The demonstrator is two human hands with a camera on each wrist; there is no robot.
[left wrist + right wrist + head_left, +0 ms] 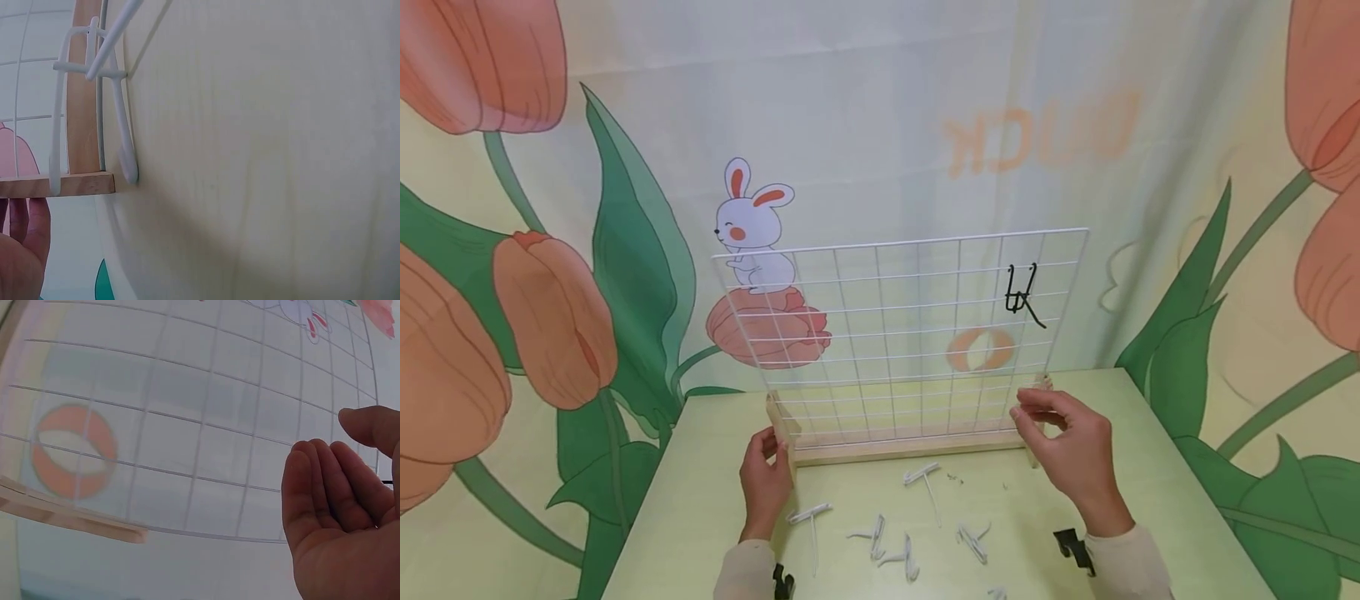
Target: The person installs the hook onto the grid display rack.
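Note:
A white wire grid panel stands upright in a wooden base. My left hand is at the base's left end; in the left wrist view its fingertips touch the outer face of the wooden side foot. My right hand is raised in front of the panel's right end, its fingers bent and the thumb apart, holding nothing. In the right wrist view a gap shows between thumb and fingers. A black hook hangs on the upper right of the panel.
Several white hooks lie on the table, among them one nearest the left hand, one near the base and one to the right. Tiny bits lie near the base. A printed curtain hangs behind.

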